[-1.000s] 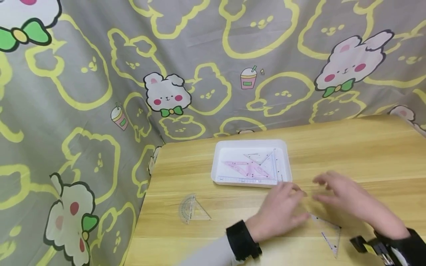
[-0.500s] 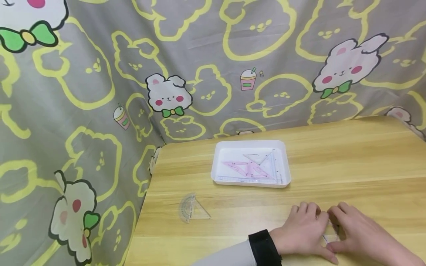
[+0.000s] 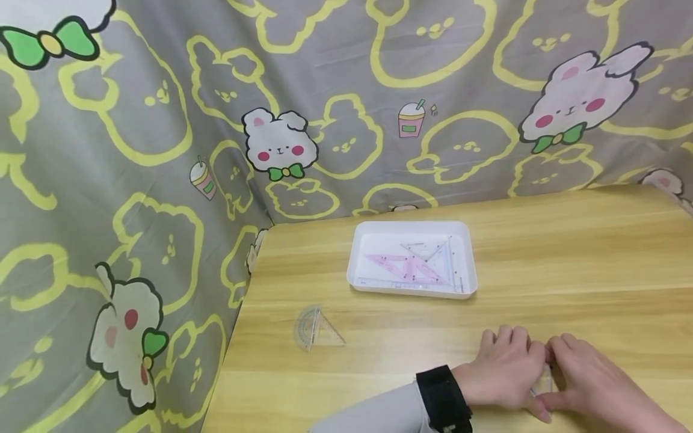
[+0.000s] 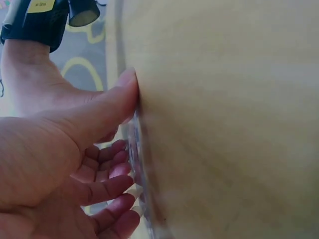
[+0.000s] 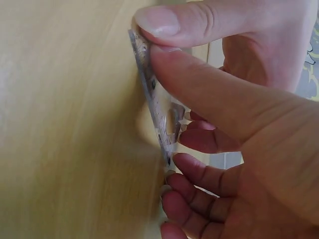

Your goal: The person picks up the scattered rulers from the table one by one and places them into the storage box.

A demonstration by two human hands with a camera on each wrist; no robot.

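Low over the right part of the table, a clear plastic set square shows between my two hands, mostly hidden by them. My left hand has its thumb and curled fingers at the near and far sides of it. Facing it, my right hand grips the same piece between thumb and fingers. In the right wrist view the set square appears almost edge-on, with a cut-out in it and both thumbs meeting at one corner. The left wrist view shows the left thumb at its edge, fingertips at the opposite end.
A white tray toward the back holds a pink set square, a bluish L-shaped ruler and other clear pieces. On the left of the table lie a clear protractor and a small set square, side by side. A patterned curtain borders the table.
Both hands have come down onto the set square at the right and closed around it, the left moving right and nearer. Over the last half second they stay there almost unmoved.
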